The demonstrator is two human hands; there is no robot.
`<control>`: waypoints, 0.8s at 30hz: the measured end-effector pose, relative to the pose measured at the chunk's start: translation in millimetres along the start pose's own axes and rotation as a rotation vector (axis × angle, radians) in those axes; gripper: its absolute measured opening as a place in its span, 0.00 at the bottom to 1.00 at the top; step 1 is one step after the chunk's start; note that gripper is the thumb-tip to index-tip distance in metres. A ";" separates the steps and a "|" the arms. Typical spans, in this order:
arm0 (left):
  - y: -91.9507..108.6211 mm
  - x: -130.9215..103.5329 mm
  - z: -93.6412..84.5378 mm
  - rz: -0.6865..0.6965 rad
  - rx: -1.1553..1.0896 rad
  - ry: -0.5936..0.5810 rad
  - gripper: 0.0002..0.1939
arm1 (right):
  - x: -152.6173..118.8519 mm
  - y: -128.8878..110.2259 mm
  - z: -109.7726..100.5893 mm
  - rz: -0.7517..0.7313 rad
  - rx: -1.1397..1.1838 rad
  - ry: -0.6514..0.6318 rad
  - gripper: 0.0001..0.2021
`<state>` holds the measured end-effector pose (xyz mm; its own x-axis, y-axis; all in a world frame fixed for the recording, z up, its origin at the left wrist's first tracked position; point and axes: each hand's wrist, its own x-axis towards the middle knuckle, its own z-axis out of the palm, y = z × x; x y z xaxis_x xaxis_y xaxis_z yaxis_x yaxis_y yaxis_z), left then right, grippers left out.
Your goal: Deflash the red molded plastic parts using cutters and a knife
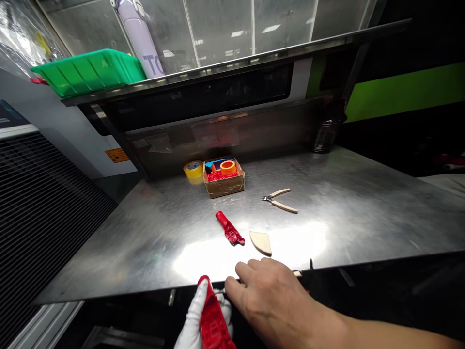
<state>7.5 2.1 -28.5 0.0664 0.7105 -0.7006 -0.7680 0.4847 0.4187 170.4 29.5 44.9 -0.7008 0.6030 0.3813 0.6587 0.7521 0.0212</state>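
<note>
A white glove covers my left hand (192,322), which is closed around a red molded plastic part (214,320) just off the table's front edge. My bare right hand (272,295) is closed on a slim hand tool (220,292) with a thin metal tip; the fingers hide most of it. That tip meets the red part near its upper end. A second red plastic part (230,229) of similar form lies on the table beyond my hands. Beside it rests a beige quarter-round pad (261,242). Nippers (281,200) with cream handles lie spread farther back.
On the metal table (145,242), a small cardboard box (225,186) holds red scraps and an orange ring. A yellow tape roll (193,169) touches its left side. A dark bottle (326,130) stands back right. The shelf above carries a green bin (94,72) and a lilac flask (140,36).
</note>
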 end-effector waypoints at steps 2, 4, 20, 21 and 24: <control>-1.0 -1.9 4.0 0.000 -0.065 0.009 0.10 | -0.2 -0.6 0.1 -0.008 -0.005 0.013 0.05; -0.7 -7.0 10.7 0.022 -0.108 0.025 0.08 | -0.3 -1.4 0.5 -0.003 -0.008 0.025 0.05; -1.8 -5.9 -2.7 0.169 0.104 0.037 0.08 | 2.6 -4.4 -3.6 -0.019 -0.016 -0.183 0.07; -1.3 -4.5 -5.2 0.170 0.111 0.023 0.09 | 2.9 -4.3 -4.0 -0.027 -0.010 -0.217 0.07; 1.6 0.5 -10.1 0.195 0.184 -0.032 0.16 | 4.2 -4.3 -5.3 -0.048 0.002 -0.280 0.06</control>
<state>-0.1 -1.9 -34.0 -0.0495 0.8138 -0.5791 -0.6397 0.4194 0.6441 166.2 27.5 51.3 -0.7795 0.6166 0.1101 0.6228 0.7818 0.0311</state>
